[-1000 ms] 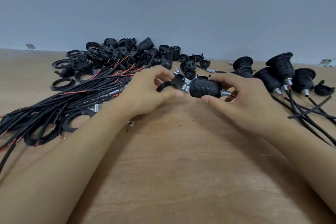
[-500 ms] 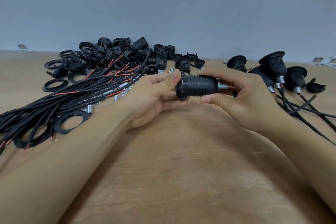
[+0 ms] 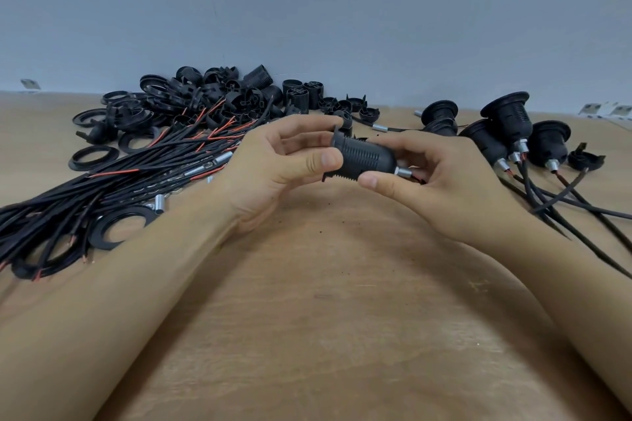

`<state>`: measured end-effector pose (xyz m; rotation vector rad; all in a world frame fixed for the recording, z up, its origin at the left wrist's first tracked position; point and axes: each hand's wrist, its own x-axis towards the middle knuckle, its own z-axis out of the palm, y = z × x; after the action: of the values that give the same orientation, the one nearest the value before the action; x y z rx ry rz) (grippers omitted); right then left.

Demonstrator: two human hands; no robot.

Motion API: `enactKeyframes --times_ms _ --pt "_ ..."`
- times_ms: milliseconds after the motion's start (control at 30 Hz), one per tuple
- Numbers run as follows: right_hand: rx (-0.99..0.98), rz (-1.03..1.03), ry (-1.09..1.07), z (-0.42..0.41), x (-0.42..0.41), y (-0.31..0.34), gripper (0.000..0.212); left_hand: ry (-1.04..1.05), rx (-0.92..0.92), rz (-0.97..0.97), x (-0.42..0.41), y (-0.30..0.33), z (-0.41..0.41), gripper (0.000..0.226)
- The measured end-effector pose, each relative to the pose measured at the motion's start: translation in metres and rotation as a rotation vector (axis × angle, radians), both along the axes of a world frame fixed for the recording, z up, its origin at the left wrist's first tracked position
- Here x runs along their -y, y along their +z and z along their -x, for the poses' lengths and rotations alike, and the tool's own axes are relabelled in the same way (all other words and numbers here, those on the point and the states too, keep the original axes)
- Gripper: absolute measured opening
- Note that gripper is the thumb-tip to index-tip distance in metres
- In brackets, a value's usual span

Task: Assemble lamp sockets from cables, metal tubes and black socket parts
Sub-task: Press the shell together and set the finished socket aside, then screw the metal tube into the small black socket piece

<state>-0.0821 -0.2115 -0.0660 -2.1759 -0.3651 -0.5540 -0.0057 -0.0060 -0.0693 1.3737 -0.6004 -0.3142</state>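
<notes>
— Which way did the socket body point?

— It lay nearly level above the wooden table, long axis running left to right and dipping slightly toward the right. The flanged ring end faced the left hand; the short metal tube stuck out of the narrow end on the right, with a bit of red wire showing behind it.

— And the hands?

— The socket sat between them. The left hand was closed on the ring end, thumb pressed on the near side and fingers curled over the top. The right hand gripped the narrow end, thumb underneath near the tube, fingers wrapped behind the body. Neither hand touched the table as far as could be told.

— What lay around it?

— To the left, a bundle of black and red cables fanned across the table, with loose metal tubes and black rings among them. Behind the hands, by the grey wall, sat a heap of black socket parts. To the right stood several finished sockets, flanges up, their cables trailing toward the near right edge.

— Anything in the way?

— The right forearm crossed over part of those trailing cables. The table between the forearms was bare except for small dark specks.
</notes>
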Motion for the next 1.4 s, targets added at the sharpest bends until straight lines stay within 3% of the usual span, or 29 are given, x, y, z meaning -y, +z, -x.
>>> enactKeyframes --times_ms 167,300,433,533,633,767,833,1033,1200,1267,1400 --pt "-0.042 -0.042 -0.010 -0.003 0.002 -0.002 0.022 -0.004 0.023 0.047 0.003 0.002 0.001 0.056" --pt "-0.068 -0.037 -0.022 -0.005 0.005 -0.004 0.026 -0.011 -0.054 0.087 -0.001 0.009 -0.001 0.061" --pt "-0.090 -0.058 -0.027 -0.006 0.007 -0.005 0.023 0.082 -0.202 0.269 -0.007 0.013 -0.002 0.056" --pt "-0.074 -0.054 -0.027 -0.005 0.005 -0.003 0.021 0.213 -0.099 0.163 -0.003 0.011 -0.002 0.048" --pt "-0.076 -0.054 -0.038 -0.005 0.006 -0.002 0.024 0.146 0.011 0.024 0.006 0.006 0.002 0.062" --pt "-0.084 -0.128 -0.026 -0.004 0.006 0.002 0.028 0.223 -0.076 0.373 -0.010 0.015 -0.001 0.066" --pt "-0.096 -0.166 -0.027 -0.004 0.007 0.003 0.029 0.317 -0.095 0.399 -0.014 0.016 -0.005 0.064" --pt "-0.034 -0.180 -0.169 -0.007 0.008 0.006 0.032 0.402 0.000 0.144 -0.001 0.007 -0.006 0.045" --pt "0.190 -0.192 -0.687 -0.014 0.043 0.018 0.043 0.454 0.173 0.022 -0.001 0.003 -0.008 0.033" --pt "0.147 -0.179 -0.812 -0.014 0.062 0.020 0.052 0.474 0.234 -0.038 0.001 0.001 -0.007 0.028" --pt "0.028 -0.057 -0.866 -0.012 0.075 0.020 0.047 0.529 0.372 -0.267 0.002 -0.007 -0.009 0.017"
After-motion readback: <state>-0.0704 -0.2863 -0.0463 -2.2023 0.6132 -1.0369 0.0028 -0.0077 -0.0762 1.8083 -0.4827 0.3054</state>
